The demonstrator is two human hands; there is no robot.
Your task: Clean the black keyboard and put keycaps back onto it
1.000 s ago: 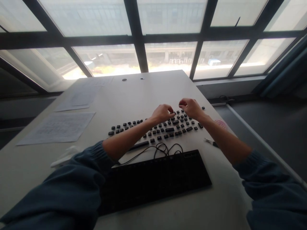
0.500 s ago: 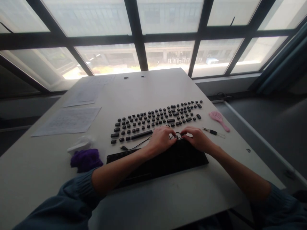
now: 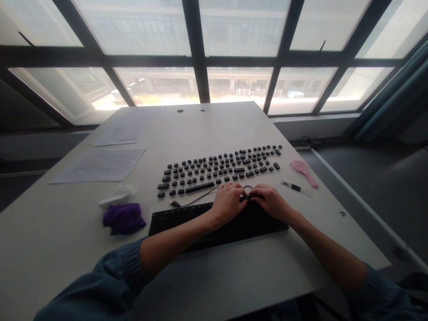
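"How are the hands held?"

"The left hand point(image 3: 229, 199) is lowered, back uppermost, onto the far part of the black keyboard point(image 3: 249, 229), with its fingers bent. The right hand point(image 3: 272, 203) is turned inward to meet it, its fingers bent likewise. Both wrists are kept low, and the forearms are left bare by blue-green sleeves point(image 3: 117, 272)."

"Is anything grasped?"

"That cannot be told for either hand. Something dark is seen where the fingertips are drawn close, but it is too small to be named."

"Where is the keyboard placed?"

"It is laid along the near edge of the white desk point(image 3: 214, 125). Beyond it, loose black keycaps point(image 3: 239, 170) are spread in slanting rows, reaching toward the right edge. A cable with a USB plug point(image 3: 174, 203) is run between."

"Can any writing be read?"

"The printed sheets point(image 3: 98, 166) by the left edge are covered with lines too faint to be read, and any keycap legends are too small."

"And by the right edge?"

"A pink hairbrush point(image 3: 302, 171) and a black-handled wire keycap puller point(image 3: 296, 187) are set down there. A purple cloth point(image 3: 123, 218) is left bunched beyond the keyboard's left end."
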